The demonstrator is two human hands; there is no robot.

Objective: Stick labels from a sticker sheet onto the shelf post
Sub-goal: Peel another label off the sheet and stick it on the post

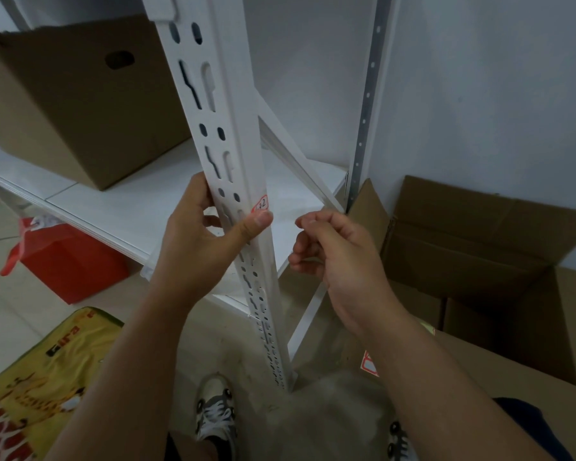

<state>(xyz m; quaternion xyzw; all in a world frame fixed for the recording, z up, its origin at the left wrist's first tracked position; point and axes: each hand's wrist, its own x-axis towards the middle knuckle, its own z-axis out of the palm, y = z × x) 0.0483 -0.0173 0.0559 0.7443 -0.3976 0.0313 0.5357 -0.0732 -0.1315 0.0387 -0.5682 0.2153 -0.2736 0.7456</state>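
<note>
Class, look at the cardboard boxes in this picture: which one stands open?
The cardboard box on the floor at the right, beside the wall, has its flaps folded out. The other box sits closed on the white shelf.

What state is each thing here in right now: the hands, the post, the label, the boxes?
Left hand: grips shelf post, thumb pressing label.
Label: stuck on post's edge.
Right hand: loosely curled, off the post.
Box on shelf: closed.
Floor box: flaps open.
</note>
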